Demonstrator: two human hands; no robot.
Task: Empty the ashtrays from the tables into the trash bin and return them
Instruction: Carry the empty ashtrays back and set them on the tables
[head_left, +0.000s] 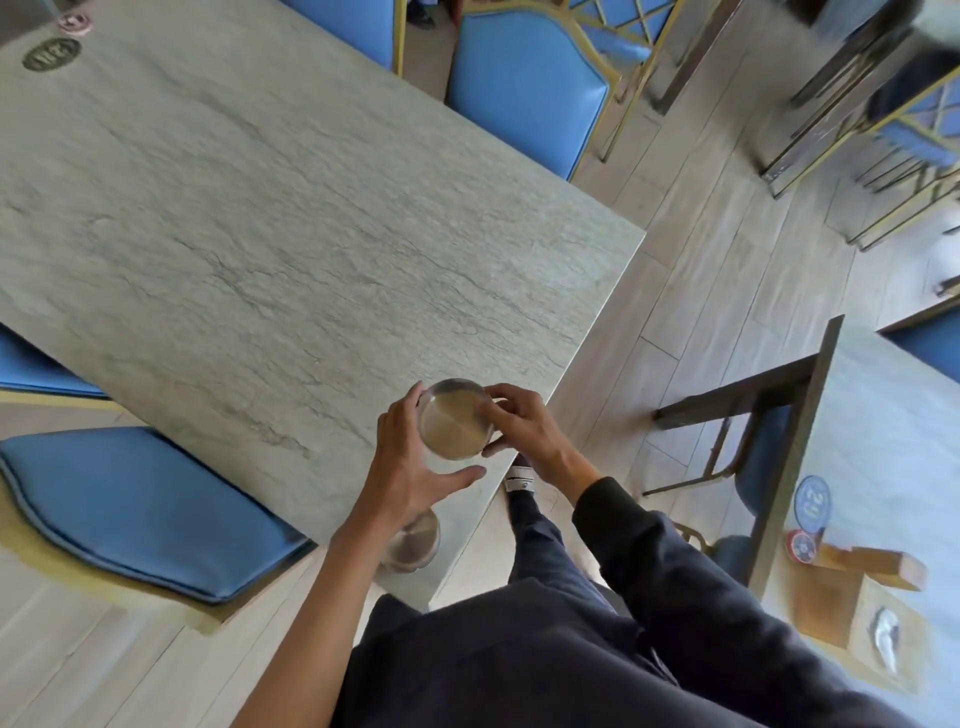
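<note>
1. Both hands are holding a round metal ashtray (456, 426) near the counter's (270, 249) near right edge; I cannot tell whether it is resting on the surface or held just above it.
2. Left hand (410, 467) is cupping it from the left, fingers curled over the far rim and thumb stretched out under the near side; right hand (522, 423) is pinching the right rim with its fingertips.
3. A second metal ashtray (413, 540) is lying on the counter close to the near corner, partly hidden under the left forearm.
4. Step, as a guess: either picking up a tray to carry off or setting an emptied one back. The bowl is looking clean (no ash or butts that I can make out), so a return seems likelier.
5. Orientation: the held ashtray is sitting mouth up, roughly level. It is round, so no long axis in plan; its only axis is running up and down.
6. Next move is calling for keeping it level, setting it flat clear of the counter edge, then loosening both hands.
7. No trash bin is showing anywhere in view.
</note>
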